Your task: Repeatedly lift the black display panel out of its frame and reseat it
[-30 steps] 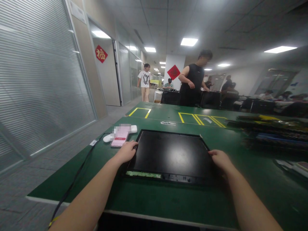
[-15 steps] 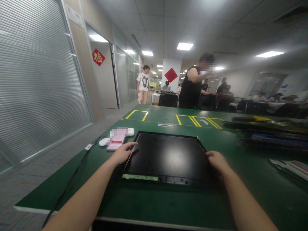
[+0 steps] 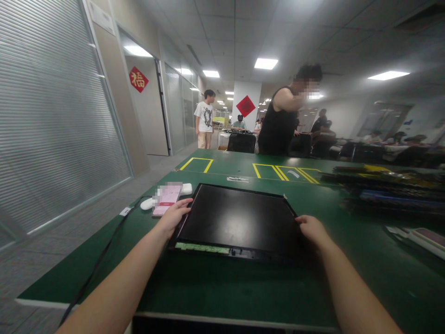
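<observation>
Between my two hands is a black laptop-style display panel [image 3: 239, 218], its dark screen facing up and a green strip [image 3: 201, 248] along the near edge. My left hand [image 3: 175, 214] is at the left edge, fingers along the rim. On the right, my right hand [image 3: 313, 230] grips the side edge with the thumb on top; its other fingers are hidden underneath. The panel is low over the green table [image 3: 222, 290]; whether its underside touches the top I cannot tell.
Beyond my left hand lie a phone [image 3: 167, 197], a white object [image 3: 147, 204] and a black cable [image 3: 104, 255]. A dark pile [image 3: 385, 195] and a pale flat item [image 3: 422, 239] are on the right. A person in black [image 3: 276, 123] stands across the table.
The panel has shifted slightly away from me, its near edge now higher in view. My left thumb no longer shows over the screen's border. The person in black has leaned slightly right.
</observation>
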Demonstrator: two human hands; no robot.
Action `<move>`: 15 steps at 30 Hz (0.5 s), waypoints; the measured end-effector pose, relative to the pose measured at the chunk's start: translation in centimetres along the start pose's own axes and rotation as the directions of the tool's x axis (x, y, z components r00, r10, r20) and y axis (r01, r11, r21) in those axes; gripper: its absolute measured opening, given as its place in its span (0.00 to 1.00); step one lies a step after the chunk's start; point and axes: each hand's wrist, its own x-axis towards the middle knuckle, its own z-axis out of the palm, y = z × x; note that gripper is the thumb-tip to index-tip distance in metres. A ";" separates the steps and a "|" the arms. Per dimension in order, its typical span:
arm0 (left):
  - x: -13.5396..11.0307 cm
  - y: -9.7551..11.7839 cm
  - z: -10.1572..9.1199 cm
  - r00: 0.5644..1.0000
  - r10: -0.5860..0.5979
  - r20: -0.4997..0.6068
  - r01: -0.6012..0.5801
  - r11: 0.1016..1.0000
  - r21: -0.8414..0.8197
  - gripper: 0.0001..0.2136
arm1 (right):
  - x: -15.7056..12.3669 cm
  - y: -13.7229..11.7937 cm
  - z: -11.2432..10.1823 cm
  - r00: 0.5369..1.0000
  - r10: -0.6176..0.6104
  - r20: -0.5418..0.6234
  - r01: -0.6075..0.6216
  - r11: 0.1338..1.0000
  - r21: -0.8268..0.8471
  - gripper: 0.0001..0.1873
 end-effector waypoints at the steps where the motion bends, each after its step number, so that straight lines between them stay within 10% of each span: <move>1: 0.0 0.0 0.0 0.999 -0.031 0.006 0.031 0.999 -0.026 0.27 | -0.1 -0.1 0.0 1.000 0.003 0.008 -0.003 1.000 -0.004 0.20; 7: -0.3 0.0 -0.1 0.990 -0.107 0.090 0.114 0.991 -0.076 0.42 | 0.0 -0.1 -0.1 1.000 -0.008 0.019 0.008 1.000 -0.026 0.21; 15: -0.4 0.1 0.0 0.980 -0.114 0.163 0.138 0.981 -0.140 0.37 | 0.2 0.3 0.1 1.000 -0.021 -0.005 0.021 0.999 -0.030 0.21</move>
